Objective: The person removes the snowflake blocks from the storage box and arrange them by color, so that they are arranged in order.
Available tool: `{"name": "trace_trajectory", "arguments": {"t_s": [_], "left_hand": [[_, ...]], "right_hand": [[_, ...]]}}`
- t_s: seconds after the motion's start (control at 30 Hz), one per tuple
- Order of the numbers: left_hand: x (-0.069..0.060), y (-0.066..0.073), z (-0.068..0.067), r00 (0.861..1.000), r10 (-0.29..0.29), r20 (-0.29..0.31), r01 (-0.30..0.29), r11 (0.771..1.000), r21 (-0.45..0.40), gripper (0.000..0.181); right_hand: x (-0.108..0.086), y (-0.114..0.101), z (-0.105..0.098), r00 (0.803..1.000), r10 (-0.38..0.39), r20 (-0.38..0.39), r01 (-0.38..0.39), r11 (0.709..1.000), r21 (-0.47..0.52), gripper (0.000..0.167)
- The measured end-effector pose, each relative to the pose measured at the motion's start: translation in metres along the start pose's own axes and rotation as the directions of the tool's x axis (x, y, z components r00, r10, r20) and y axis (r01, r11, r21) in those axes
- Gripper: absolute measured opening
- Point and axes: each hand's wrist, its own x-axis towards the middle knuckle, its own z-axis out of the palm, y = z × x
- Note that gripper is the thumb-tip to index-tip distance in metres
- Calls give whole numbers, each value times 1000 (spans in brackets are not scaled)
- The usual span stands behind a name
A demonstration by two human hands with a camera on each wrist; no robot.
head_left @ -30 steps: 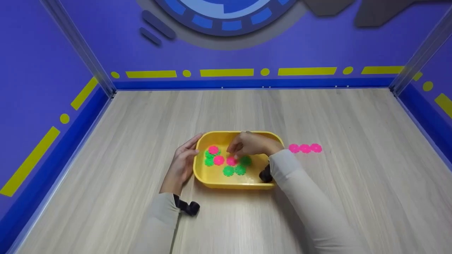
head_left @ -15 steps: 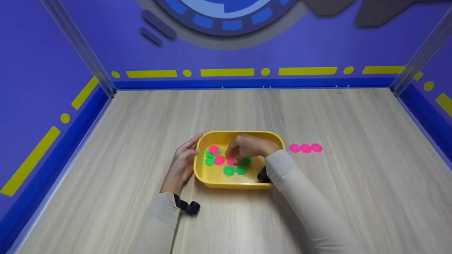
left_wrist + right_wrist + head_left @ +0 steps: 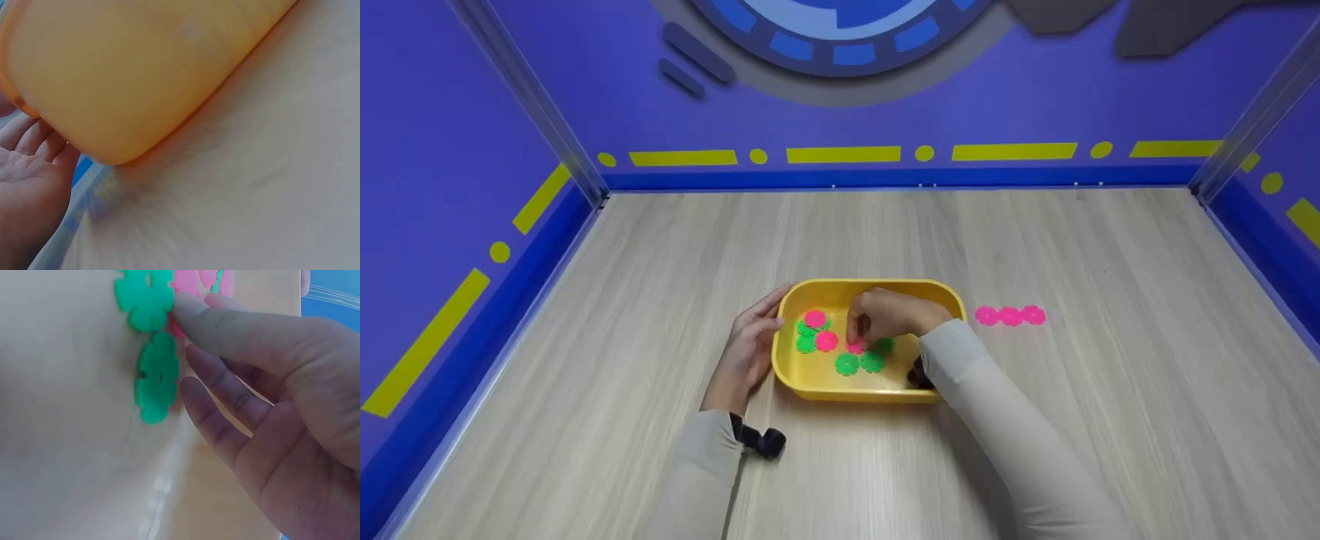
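Observation:
In the head view my left hand [image 3: 745, 352] holds the left end of a yellow plastic tray [image 3: 847, 394], thumb at the rim and fingers along the outer wall. My right hand [image 3: 891, 313] reaches down inside the tray, its thumb and forefinger pinching a pink flower-shaped disc [image 3: 853, 348]. Fingers partly cover that disc. Just beside it lie green flower-shaped discs [image 3: 873, 363], also close to the hand in the right wrist view, where a green disc [image 3: 157, 379] leans near the fingertips. To the left, another pink disc [image 3: 826, 341] sits against a small cluster of green and pink ones.
Right of the tray, a row of joined pink discs [image 3: 1010, 316] lies on the wood-grain table [image 3: 1110, 420]. Purple-blue panels [image 3: 840, 124] wall in the back and both sides. Black cameras are strapped to both wrists.
My right hand has shifted slightly inside the tray, and its fingertips have closed in on the pink disc, covering more of it. The left hand and the tray stay put.

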Motion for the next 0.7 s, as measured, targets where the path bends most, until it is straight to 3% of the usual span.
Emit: {"name": "trace_trajectory", "arguments": {"t_s": [0.47,0.7], "left_hand": [[0,0,1,1000,-8,-14,7,1000,-25,62],[0,0,2,1000,-10,-29,9,999,-31,62]], "right_hand": [[0,-2,1,998,63,27,-64,998,24,18],[-2,-2,0,999,30,43,-30,1000,3,18]]}}
